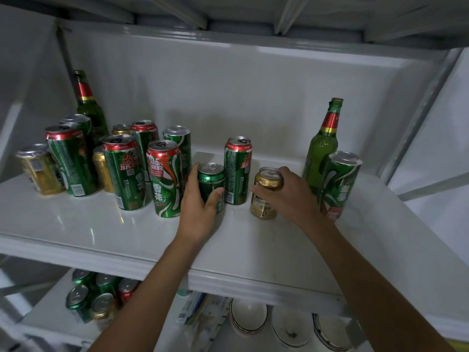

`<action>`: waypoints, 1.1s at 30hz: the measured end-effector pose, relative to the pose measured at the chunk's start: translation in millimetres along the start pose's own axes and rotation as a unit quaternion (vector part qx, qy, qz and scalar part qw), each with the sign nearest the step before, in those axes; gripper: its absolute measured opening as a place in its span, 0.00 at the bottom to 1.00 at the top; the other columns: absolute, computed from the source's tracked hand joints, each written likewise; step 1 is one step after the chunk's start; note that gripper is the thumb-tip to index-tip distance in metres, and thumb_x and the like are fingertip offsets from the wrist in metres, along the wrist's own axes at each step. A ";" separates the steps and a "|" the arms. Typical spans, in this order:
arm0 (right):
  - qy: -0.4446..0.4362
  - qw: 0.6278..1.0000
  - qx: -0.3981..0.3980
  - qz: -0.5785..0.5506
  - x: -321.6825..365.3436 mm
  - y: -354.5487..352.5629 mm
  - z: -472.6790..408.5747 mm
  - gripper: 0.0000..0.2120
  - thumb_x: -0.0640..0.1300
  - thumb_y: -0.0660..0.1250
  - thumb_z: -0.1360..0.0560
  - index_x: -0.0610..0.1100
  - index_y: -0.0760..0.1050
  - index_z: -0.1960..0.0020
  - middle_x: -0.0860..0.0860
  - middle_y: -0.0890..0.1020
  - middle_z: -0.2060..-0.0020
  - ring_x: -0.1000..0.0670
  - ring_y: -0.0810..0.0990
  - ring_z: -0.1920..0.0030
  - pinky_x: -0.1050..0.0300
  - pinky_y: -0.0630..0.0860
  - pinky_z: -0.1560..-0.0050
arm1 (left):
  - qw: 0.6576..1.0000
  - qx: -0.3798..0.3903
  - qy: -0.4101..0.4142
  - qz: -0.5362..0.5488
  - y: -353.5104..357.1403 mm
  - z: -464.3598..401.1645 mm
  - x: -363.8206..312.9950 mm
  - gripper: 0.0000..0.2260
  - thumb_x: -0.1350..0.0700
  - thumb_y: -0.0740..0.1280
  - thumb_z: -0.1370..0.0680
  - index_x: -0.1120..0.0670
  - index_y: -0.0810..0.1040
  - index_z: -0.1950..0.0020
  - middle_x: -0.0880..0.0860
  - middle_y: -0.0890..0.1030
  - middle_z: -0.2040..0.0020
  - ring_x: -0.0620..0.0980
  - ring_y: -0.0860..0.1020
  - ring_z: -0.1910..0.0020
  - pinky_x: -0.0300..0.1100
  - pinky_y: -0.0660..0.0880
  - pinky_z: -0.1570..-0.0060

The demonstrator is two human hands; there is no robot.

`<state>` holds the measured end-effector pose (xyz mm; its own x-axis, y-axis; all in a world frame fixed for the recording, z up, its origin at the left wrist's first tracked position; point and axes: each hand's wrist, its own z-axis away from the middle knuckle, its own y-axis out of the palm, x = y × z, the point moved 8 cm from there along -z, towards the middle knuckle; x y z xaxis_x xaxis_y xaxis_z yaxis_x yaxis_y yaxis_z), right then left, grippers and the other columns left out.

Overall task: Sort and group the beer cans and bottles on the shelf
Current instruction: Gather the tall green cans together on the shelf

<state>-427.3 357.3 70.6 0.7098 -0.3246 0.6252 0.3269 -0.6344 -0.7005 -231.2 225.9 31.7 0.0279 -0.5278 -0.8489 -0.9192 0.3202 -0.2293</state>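
Left hand (200, 209) grips short green can (211, 182), right hand (291, 196) grips gold can (266, 194) (both seemingly opened); sideways drag risks toppling tall green can (237, 171) between them.

At frame centre, the left hand (200, 207) wraps a short green can (210, 177) on the white shelf (76, 224); a tall green can (237, 171) stands just behind it. The right hand (289, 196) grips a gold can (266, 194). Left of frame is a cluster of cans (114, 163) with a bottle (88, 105) behind. At right, another bottle (323, 143) stands behind a tilted can (337, 184).
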 end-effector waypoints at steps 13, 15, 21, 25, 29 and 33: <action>0.008 0.994 -0.021 -0.111 27.0 21.4 29.9 0.31 0.69 0.78 0.41 0.54 0.74 0.46 0.61 0.81 0.55 0.62 0.80 0.55 0.58 0.80 0.53 | 0.999 -0.018 -0.034 0.006 6.7 -29.7 6.5 0.34 0.56 0.70 0.20 0.50 0.56 0.18 0.54 0.69 0.22 0.54 0.64 0.22 0.60 0.62 0.23; -0.005 0.995 -0.021 -0.101 36.0 25.8 32.4 0.31 0.69 0.78 0.40 0.53 0.73 0.46 0.60 0.80 0.56 0.62 0.80 0.56 0.61 0.78 0.56 | 0.999 -0.018 -0.043 0.007 6.5 -31.7 8.7 0.34 0.54 0.70 0.21 0.49 0.58 0.18 0.54 0.71 0.24 0.55 0.67 0.24 0.60 0.64 0.24; -0.009 0.994 -0.016 -0.106 46.4 33.6 35.9 0.32 0.70 0.77 0.39 0.53 0.73 0.45 0.60 0.80 0.54 0.59 0.81 0.54 0.63 0.77 0.56 | 0.999 -0.019 0.003 -0.034 2.6 -29.6 -10.4 0.31 0.48 0.65 0.19 0.51 0.57 0.18 0.56 0.67 0.21 0.56 0.65 0.22 0.59 0.63 0.23; -0.007 0.992 0.051 -0.118 47.2 30.8 38.7 0.34 0.68 0.77 0.37 0.52 0.74 0.39 0.59 0.82 0.50 0.58 0.82 0.51 0.59 0.80 0.50 | 0.990 -0.054 0.087 -0.095 -3.3 -14.2 -50.7 0.26 0.57 0.60 0.15 0.55 0.58 0.18 0.56 0.61 0.19 0.53 0.61 0.20 0.54 0.60 0.22; -0.022 0.981 -0.121 -0.153 26.2 -45.2 51.0 0.27 0.65 0.76 0.34 0.50 0.80 0.42 0.57 0.84 0.56 0.59 0.83 0.59 0.61 0.80 0.57 | 0.977 -0.023 0.186 -0.098 -0.5 -12.7 -95.5 0.23 0.54 0.62 0.15 0.53 0.65 0.21 0.53 0.66 0.22 0.48 0.64 0.23 0.41 0.61 0.25; -0.080 0.909 -0.380 -0.152 -16.3 -144.8 75.5 0.18 0.56 0.76 0.28 0.46 0.80 0.45 0.54 0.83 0.55 0.54 0.82 0.55 0.55 0.82 0.54 | 0.974 0.013 0.198 -0.108 4.1 -38.3 -122.3 0.25 0.51 0.69 0.19 0.51 0.68 0.22 0.52 0.69 0.25 0.43 0.66 0.29 0.38 0.62 0.30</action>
<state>-439.1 507.4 135.9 0.7609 0.0141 0.6487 0.0403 -0.9989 -0.0256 -253.4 261.6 152.9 0.0619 -0.8456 -0.5301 -0.8979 0.1848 -0.3995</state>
